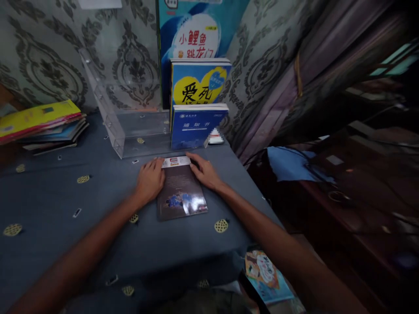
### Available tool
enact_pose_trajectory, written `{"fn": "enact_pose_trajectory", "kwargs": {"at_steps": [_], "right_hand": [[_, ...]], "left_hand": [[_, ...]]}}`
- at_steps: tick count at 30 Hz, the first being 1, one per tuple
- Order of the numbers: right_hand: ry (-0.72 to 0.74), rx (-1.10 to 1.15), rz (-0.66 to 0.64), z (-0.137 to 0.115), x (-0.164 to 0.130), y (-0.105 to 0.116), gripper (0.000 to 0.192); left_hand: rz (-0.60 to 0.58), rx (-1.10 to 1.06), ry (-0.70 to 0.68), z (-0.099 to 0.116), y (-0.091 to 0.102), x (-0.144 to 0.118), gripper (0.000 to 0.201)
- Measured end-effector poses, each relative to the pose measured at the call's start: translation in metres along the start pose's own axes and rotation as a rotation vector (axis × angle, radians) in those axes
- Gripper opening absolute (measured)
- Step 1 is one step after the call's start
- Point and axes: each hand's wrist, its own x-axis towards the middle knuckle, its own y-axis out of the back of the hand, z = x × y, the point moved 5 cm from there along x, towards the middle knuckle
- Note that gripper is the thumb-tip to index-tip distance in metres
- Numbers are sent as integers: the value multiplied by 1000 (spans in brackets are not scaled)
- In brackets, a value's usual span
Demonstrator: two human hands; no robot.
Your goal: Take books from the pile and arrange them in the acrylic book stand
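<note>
The left hand (149, 178) is lying palm down with its fingers spread flat on the left edge of a dark-covered book (181, 189), touching the cover rather than clasping it. The right hand (205, 171) is resting the same way on the book's upper right corner, fingers open and stretched toward the white strip along the book's top edge. The book is lying flat on a table covered with a blue-grey cloth (65, 187) that is dotted with small yellow round motifs.

Just beyond the book, a clear acrylic book stand (124, 126) is sitting on the cloth against the patterned wall. 3 blue books are standing upright at its right end, one behind another: a dark blue book (196, 126) in front, a blue and yellow book (199, 83) behind it, and a tall blue picture book (196, 35) at the back. A stack of colourful books (42, 124) with a yellow one on top is lying at the table's far left, well apart from the hands. An illustrated booklet (266, 274) is lying low down, beside the table's near right corner.
</note>
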Motion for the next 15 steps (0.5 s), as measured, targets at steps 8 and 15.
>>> {"fn": "enact_pose_trajectory", "kwargs": {"at_steps": [8,15], "right_hand": [[86,177,-85,12,18,3,52],[178,200,-82,15,25,-1,58]], "left_hand": [[-60,81,-100,10,1,4,47],[-119,-63,-235,44,-10,25,57]]}}
